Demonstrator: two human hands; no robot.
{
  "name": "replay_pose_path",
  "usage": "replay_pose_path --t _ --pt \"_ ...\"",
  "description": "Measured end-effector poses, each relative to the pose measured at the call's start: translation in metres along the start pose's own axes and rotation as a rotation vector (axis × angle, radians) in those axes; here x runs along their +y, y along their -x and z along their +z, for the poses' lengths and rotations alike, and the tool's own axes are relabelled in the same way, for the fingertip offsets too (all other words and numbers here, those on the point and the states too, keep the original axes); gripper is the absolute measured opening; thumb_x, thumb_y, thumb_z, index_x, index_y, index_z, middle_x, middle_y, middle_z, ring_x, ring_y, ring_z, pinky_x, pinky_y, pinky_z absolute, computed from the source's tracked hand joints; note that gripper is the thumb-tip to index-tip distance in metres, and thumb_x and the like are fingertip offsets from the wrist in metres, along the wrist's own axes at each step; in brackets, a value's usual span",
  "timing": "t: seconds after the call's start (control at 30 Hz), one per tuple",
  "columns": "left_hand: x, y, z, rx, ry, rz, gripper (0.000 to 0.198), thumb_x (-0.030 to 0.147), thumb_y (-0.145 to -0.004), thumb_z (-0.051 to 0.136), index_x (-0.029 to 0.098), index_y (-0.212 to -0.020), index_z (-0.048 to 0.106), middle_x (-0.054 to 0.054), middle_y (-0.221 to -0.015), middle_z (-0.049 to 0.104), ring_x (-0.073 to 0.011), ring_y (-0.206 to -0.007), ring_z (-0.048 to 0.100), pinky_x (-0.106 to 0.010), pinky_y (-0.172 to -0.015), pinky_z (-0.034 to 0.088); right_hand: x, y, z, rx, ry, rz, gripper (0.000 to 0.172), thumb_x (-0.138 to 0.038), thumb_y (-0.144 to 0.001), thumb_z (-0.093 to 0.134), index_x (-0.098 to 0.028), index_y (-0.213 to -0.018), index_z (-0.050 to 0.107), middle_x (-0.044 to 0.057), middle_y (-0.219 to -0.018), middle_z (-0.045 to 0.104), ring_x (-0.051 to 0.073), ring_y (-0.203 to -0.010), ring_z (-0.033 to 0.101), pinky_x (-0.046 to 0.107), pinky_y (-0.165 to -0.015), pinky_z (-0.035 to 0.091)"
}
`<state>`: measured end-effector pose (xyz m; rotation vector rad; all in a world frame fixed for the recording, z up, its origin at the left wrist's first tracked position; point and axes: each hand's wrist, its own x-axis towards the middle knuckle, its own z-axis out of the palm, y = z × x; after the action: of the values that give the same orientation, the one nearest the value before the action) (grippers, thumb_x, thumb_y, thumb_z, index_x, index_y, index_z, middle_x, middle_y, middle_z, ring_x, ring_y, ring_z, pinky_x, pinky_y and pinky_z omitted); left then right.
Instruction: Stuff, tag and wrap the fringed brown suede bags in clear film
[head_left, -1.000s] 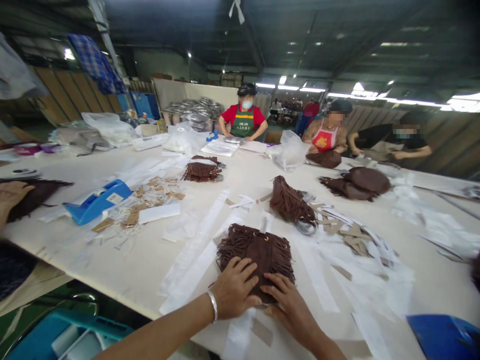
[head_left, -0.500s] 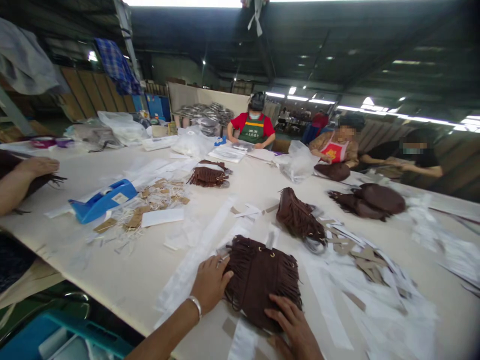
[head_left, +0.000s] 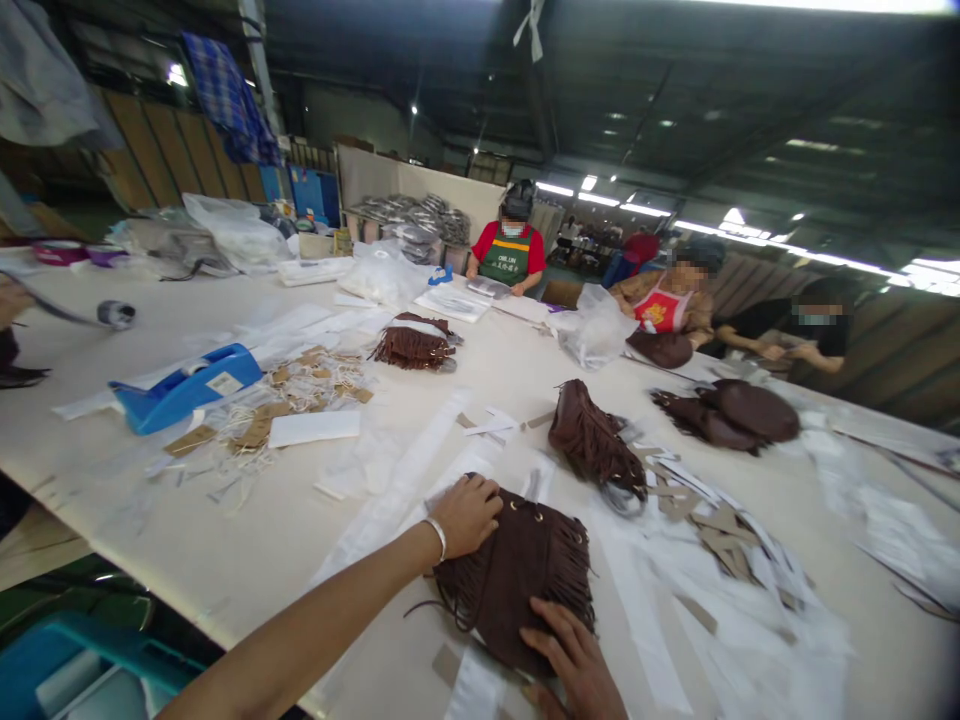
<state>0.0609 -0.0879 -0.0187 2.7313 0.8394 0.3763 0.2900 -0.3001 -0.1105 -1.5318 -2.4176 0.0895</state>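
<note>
A brown suede fringed bag [head_left: 525,570] lies flat on the white table [head_left: 285,520] right in front of me. My left hand [head_left: 465,515], with a silver bangle on its wrist, sits at the bag's upper left corner, fingers curled over the edge by the eyelets. My right hand [head_left: 574,660] lies flat on the bag's lower edge, fingers stretched out and pressing on the suede. White paper strips [head_left: 405,490] lie under and beside the bag.
A second fringed bag [head_left: 592,440] lies just beyond, a third [head_left: 412,345] farther back. Dark bags [head_left: 731,415] are at the right. A blue tape dispenser [head_left: 184,385] and loose card tags [head_left: 300,390] are at the left. Three co-workers work at the far side.
My left hand has slid from the bag's left side up to its upper left corner. The bag has turned slightly. My right hand stays on the lower edge.
</note>
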Motion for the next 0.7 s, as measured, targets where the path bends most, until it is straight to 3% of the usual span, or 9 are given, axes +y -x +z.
replay_pose_path --t 0.1,0.23,0.33,0.4,0.47,0.57,0.63,0.7 --pt "-0.02 0.005 -0.007 -0.059 0.026 -0.008 0.013 0.029 -0.087 0.057 0.021 -0.097 0.059 -0.007 -0.101 0.062 -0.0243 -0.098 0.058 -0.037 -0.085 0.045 -0.004 -0.001 -0.002 0.003 -0.018 0.026 0.048 -0.037 -0.082 0.064 -0.03 -0.129 0.055 0.005 -0.149 0.041 0.03 -0.132 0.041 0.046 -0.103 0.043" --pt "-0.042 0.019 -0.021 -0.096 0.095 -0.085 0.01 0.032 -0.083 0.063 0.022 -0.084 0.06 0.001 -0.083 0.064 -0.0177 -0.078 0.061 -0.027 -0.07 0.045 -0.011 -0.003 -0.008 -0.002 -0.057 0.065 0.048 -0.035 -0.082 0.064 -0.03 -0.129 0.054 0.004 -0.149 0.04 0.029 -0.133 0.039 0.046 -0.104 0.042" --pt "-0.058 0.025 -0.027 -0.046 0.13 -0.232 0.029 0.038 -0.095 0.042 0.02 -0.081 0.06 0.001 -0.076 0.063 -0.0153 -0.073 0.061 -0.024 -0.065 0.044 -0.017 -0.003 -0.011 0.001 -0.071 0.109 0.049 -0.03 -0.082 0.063 -0.031 -0.13 0.054 0.003 -0.15 0.039 0.029 -0.134 0.038 0.046 -0.105 0.04" --pt "-0.062 0.023 -0.028 0.005 0.118 -0.345 0.041 0.033 -0.099 0.025 0.018 -0.086 0.061 -0.001 -0.074 0.062 -0.0158 -0.071 0.06 -0.026 -0.064 0.044 -0.02 -0.004 -0.013 -0.004 -0.08 0.133 0.049 -0.028 -0.082 0.062 -0.031 -0.13 0.053 0.002 -0.151 0.038 0.028 -0.135 0.036 0.045 -0.107 0.039" --pt "-0.059 0.015 -0.025 0.055 0.097 -0.399 0.041 0.028 -0.099 0.021 0.017 -0.099 0.06 -0.004 -0.083 0.064 -0.0173 -0.076 0.061 -0.029 -0.069 0.045 -0.022 -0.004 -0.015 -0.012 -0.091 0.144 0.048 -0.028 -0.083 0.062 -0.031 -0.13 0.053 0.002 -0.152 0.037 0.028 -0.136 0.035 0.045 -0.107 0.039" --pt "-0.039 -0.003 -0.016 0.083 0.098 -0.288 0.031 0.033 -0.096 0.041 0.022 -0.121 0.054 -0.006 -0.116 0.06 -0.0192 -0.101 0.057 -0.033 -0.088 0.045 -0.024 -0.005 -0.02 -0.027 -0.099 0.152 0.047 -0.029 -0.084 0.061 -0.031 -0.13 0.053 0.001 -0.152 0.037 0.027 -0.136 0.035 0.045 -0.108 0.038" --pt "-0.026 -0.014 -0.01 0.053 0.103 -0.161 0.035 0.036 -0.088 0.059 0.028 -0.121 0.055 -0.003 -0.129 0.053 -0.021 -0.114 0.051 -0.034 -0.096 0.041 -0.026 -0.006 -0.023 -0.035 -0.101 0.155 0.047 -0.03 -0.084 0.061 -0.031 -0.131 0.052 0.002 -0.152 0.036 0.027 -0.136 0.034 0.045 -0.108 0.038" --pt "-0.018 -0.021 -0.004 0.012 0.086 -0.083 0.032 0.034 -0.082 0.067 0.028 -0.112 0.06 -0.003 -0.128 0.053 -0.0236 -0.116 0.049 -0.036 -0.096 0.041 -0.027 -0.006 -0.025 -0.033 -0.104 0.153 0.047 -0.031 -0.085 0.061 -0.031 -0.131 0.052 0.002 -0.152 0.036 0.027 -0.137 0.034 0.045 -0.108 0.038"
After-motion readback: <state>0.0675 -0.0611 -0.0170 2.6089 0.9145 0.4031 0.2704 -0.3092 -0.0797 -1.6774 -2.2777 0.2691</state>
